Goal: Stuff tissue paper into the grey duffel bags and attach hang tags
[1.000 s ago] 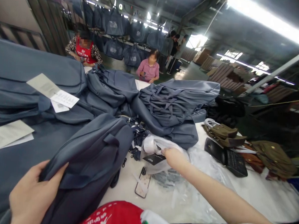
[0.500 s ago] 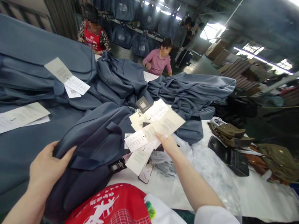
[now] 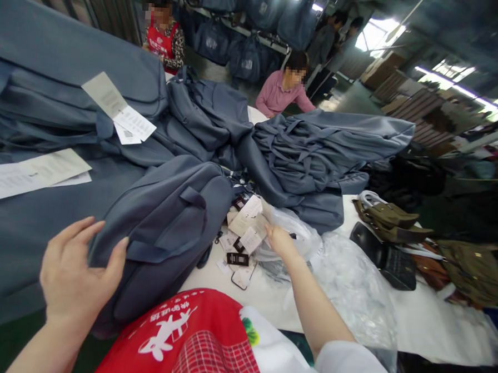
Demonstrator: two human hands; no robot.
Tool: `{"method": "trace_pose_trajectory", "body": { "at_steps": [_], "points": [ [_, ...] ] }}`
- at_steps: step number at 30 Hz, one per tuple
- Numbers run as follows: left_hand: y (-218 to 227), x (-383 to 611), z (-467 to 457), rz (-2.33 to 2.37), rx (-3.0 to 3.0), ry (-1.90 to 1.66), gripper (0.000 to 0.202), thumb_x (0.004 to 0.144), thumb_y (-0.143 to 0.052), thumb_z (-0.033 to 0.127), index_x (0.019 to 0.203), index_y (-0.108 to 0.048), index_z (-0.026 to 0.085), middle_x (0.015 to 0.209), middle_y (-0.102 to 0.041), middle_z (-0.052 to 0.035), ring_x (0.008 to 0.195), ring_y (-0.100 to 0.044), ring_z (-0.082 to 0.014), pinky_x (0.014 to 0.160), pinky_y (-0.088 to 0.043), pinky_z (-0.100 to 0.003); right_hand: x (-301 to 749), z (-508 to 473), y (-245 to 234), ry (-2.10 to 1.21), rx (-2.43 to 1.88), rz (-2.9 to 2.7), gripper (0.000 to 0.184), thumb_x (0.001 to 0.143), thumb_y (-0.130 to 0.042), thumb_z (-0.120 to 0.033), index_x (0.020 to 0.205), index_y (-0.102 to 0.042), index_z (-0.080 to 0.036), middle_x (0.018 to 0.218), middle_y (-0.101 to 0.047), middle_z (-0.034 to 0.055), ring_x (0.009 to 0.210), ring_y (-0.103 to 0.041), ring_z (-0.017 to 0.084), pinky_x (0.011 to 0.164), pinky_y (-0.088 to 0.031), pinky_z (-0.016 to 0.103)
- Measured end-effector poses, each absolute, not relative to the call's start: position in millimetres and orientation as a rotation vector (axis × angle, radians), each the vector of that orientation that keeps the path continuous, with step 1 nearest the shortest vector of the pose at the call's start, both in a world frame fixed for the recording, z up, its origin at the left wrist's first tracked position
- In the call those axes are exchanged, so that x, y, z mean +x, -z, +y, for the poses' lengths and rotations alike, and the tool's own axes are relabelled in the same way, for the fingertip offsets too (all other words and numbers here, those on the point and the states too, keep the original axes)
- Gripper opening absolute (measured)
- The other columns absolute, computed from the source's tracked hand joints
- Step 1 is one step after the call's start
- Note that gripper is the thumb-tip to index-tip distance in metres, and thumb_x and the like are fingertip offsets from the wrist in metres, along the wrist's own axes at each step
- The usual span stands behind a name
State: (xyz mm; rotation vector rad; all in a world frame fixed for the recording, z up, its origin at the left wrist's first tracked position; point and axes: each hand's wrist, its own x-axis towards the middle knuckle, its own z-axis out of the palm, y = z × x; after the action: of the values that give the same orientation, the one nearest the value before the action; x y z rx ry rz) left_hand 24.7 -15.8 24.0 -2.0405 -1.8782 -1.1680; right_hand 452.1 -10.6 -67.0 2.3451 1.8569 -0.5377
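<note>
A blue-grey bag (image 3: pixel 164 204) with strap loops lies in front of me. My left hand (image 3: pixel 80 267) is at its left end, fingers spread and thumb close to the fabric; whether the thumb touches it I cannot tell. Past the bag's right end, my right hand (image 3: pixel 280 242) pinches the edge of a bunch of paper tags (image 3: pixel 249 217). Under and beside this bunch lie a black tag (image 3: pixel 237 259), other small labels and a phone-shaped item with a pale face (image 3: pixel 241 276), partly covered.
Large blue-grey bags (image 3: pixel 73 32) with long paper tags (image 3: pixel 36 172) fill the left and back. Clear plastic bags (image 3: pixel 347 292) lie to the right, near a black bag (image 3: pixel 385 260) and olive bags (image 3: pixel 464 270). Two people (image 3: pixel 285 88) (image 3: pixel 162 40) are across the table.
My left hand has loosened from the bag's end and its fingers have spread. My right hand has brought the fanned tags down among the loose labels. The person in pink has leaned right.
</note>
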Motion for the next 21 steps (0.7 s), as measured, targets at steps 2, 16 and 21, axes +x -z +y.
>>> {"method": "trace_pose_trajectory", "body": {
  "at_steps": [2, 16, 21],
  "points": [
    [-29, 39, -20, -1.796, -2.180, 1.199, 0.043, 0.077, -0.069, 0.031, 0.115, -0.061, 0.014, 0.121, -0.062, -0.0159, 0.112, -0.058, -0.0293, 0.102, -0.044, -0.044, 451, -15, 56, 0.473, 2.376, 1.848, 0.044, 0.100, -0.028, -0.034, 0.121, -0.059, -0.009, 0.113, -0.065, 0.0226, 0.104, -0.063, 0.030, 0.089, -0.044, 0.037],
    [38, 178, 20, -1.684, -3.570, 0.867, 0.050, 0.074, -0.067, 0.040, 0.118, -0.059, 0.017, 0.128, -0.060, -0.0138, 0.120, -0.054, -0.0295, 0.108, -0.037, -0.043, 432, -56, 11, 1.131, 2.444, 2.506, 0.040, 0.097, -0.038, -0.041, 0.114, -0.069, -0.022, 0.111, -0.071, 0.0059, 0.109, -0.064, 0.025, 0.092, -0.050, 0.037],
    [62, 198, 28, -2.370, -3.576, 0.934, 0.035, 0.077, -0.055, 0.050, 0.080, -0.067, 0.017, 0.078, -0.071, -0.0087, 0.077, -0.066, -0.0271, 0.076, -0.051, -0.039, 419, -65, 16, 0.712, 2.262, 2.658, 0.031, 0.095, -0.046, -0.029, 0.116, -0.067, -0.020, 0.101, -0.071, 0.0072, 0.096, -0.065, 0.021, 0.085, -0.050, 0.033]
  ]
}}
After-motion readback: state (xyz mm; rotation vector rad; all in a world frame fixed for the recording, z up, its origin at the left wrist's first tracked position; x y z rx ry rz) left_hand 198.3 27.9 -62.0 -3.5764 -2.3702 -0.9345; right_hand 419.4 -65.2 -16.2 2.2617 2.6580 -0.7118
